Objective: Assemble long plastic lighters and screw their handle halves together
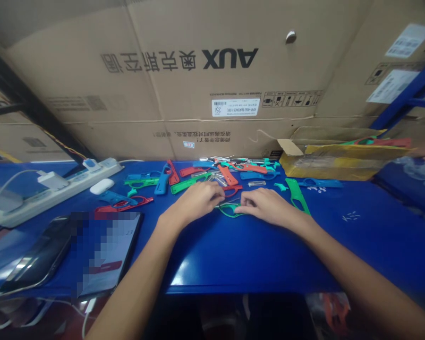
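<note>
From where I stand, cardboard [184,94] printed AUX rises behind the blue bench [251,255], with an open carton [326,165] to the right. The right hand [260,205], curled, pinches a green frame [230,215] between the two hands. The left hand [201,200] bends over its other end, fingers drawn together; I can't tell what they grip. A small clear piece [257,183] lies just beyond.

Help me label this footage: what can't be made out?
Head view: green plastic piece, partly covered by the right hand.
Head view: cardboard box, lower contents behind its front wall.
Head view: tablet, screen partly pixelated.
Head view: white bits at right, too small to identify.
</note>
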`<state>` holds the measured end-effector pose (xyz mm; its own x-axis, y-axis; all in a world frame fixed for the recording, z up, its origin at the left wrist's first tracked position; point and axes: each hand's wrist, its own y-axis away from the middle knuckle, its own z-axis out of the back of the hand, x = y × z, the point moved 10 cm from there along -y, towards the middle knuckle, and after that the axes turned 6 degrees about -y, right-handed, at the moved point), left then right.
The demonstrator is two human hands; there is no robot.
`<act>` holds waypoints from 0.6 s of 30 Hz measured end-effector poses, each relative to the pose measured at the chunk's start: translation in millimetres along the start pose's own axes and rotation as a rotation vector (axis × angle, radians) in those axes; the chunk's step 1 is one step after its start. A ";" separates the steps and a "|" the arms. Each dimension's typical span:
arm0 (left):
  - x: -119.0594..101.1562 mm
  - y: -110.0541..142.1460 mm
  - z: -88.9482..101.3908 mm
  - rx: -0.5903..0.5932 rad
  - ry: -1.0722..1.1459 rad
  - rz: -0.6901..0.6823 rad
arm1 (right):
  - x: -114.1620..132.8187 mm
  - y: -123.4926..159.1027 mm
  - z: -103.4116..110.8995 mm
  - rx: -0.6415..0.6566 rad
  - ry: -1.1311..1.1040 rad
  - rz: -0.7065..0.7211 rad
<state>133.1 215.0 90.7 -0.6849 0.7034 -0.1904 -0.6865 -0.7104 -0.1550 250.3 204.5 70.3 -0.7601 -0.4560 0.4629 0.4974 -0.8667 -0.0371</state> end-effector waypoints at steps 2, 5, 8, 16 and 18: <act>8.5 2.0 -4.3 0.038 0.043 0.019 | 9.6 0.5 0.0 -0.006 0.001 0.085; 18.1 6.2 -12.1 0.112 0.129 0.014 | 22.4 2.5 0.1 -0.013 0.000 0.205; 26.1 9.2 -15.9 0.158 0.201 0.028 | 23.5 3.5 -0.9 -0.003 0.004 0.234; 31.4 8.5 -21.0 0.197 0.289 0.077 | 19.0 2.7 -1.7 0.008 -0.041 0.254; 30.6 8.7 -22.5 0.214 0.303 0.088 | 20.2 2.4 -1.8 0.022 -0.061 0.265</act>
<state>111.6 229.7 61.7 -0.6621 0.5781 -0.4769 -0.6859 -0.7238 0.0749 235.4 192.9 78.0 -0.5760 -0.6529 0.4918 0.6851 -0.7138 -0.1452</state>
